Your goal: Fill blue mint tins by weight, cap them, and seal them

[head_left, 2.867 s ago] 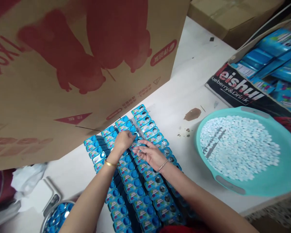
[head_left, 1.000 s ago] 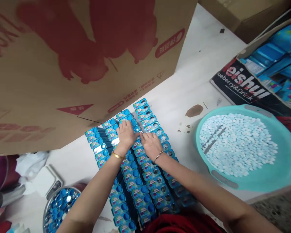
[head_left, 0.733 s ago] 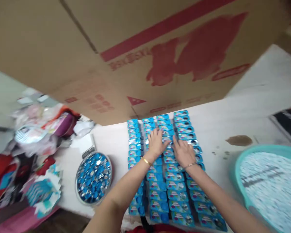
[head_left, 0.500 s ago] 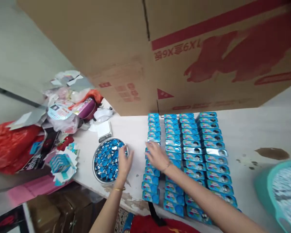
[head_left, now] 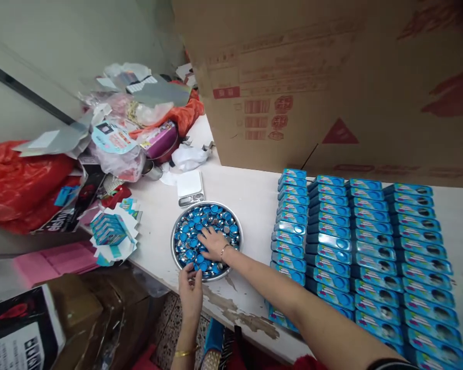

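Note:
A round metal bowl (head_left: 239, 241) full of small blue and silver round caps (head_left: 195, 226) stands on the white table. My right hand (head_left: 214, 244) reaches into the bowl, its fingers spread over the caps. At the bowl's near rim is my left hand (head_left: 191, 288), its fingertips close to a blue cap; whether it holds that cap is hard to make out. To the right, blue printed boxes (head_left: 332, 241) stand in several long rows, partly hidden by my right forearm.
A large cardboard box (head_left: 293, 67) stands behind the rows. A small white scale (head_left: 190, 186) sits behind the bowl. Plastic bags (head_left: 27, 180) and a bundle of blue-and-white cartons (head_left: 110, 231) lie left; brown boxes (head_left: 73, 303) are below the table edge.
The view has swung left. My right hand has moved from the box rows into the bowl. My left hand has shifted from the bowl's right side to its near rim.

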`<act>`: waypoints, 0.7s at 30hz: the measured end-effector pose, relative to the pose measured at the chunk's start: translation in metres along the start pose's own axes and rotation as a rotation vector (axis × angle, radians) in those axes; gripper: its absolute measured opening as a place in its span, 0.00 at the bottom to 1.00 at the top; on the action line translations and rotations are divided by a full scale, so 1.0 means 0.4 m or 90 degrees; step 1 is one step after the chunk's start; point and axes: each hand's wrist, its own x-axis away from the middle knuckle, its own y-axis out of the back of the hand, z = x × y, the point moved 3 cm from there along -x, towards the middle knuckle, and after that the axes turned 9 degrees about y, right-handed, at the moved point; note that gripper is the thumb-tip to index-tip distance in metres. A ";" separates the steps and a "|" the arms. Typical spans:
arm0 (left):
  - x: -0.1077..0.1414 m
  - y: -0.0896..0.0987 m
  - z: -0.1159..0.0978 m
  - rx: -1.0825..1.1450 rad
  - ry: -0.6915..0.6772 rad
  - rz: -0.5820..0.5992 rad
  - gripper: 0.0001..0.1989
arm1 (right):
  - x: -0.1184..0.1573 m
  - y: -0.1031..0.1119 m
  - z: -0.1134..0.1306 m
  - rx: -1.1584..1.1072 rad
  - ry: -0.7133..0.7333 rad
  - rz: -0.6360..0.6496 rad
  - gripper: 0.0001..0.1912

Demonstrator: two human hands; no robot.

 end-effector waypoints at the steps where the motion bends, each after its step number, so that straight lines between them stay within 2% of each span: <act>1: -0.005 -0.001 0.004 0.000 -0.002 0.007 0.25 | -0.004 -0.006 -0.003 -0.015 -0.003 0.004 0.26; 3: -0.013 0.000 0.008 0.001 -0.011 0.016 0.24 | -0.008 -0.013 -0.012 -0.054 -0.009 0.009 0.20; 6: -0.019 0.003 0.009 -0.006 -0.031 0.024 0.21 | -0.007 -0.009 -0.027 -0.133 -0.026 -0.007 0.17; 8: -0.018 0.005 0.005 -0.014 -0.041 0.025 0.20 | -0.005 0.000 -0.032 -0.197 -0.058 -0.047 0.17; 11: -0.009 0.002 -0.016 -0.023 -0.060 0.026 0.18 | -0.003 0.012 -0.034 -0.309 -0.155 -0.130 0.14; 16: -0.008 -0.029 -0.084 0.003 -0.062 0.077 0.19 | 0.017 0.011 -0.028 -0.498 -0.304 -0.195 0.14; 19: -0.034 -0.044 -0.137 0.069 -0.025 0.072 0.22 | 0.042 0.019 -0.021 -0.561 -0.326 -0.204 0.10; 21: -0.058 -0.049 -0.180 0.063 -0.029 0.072 0.24 | 0.058 0.031 -0.009 -0.578 -0.318 -0.206 0.08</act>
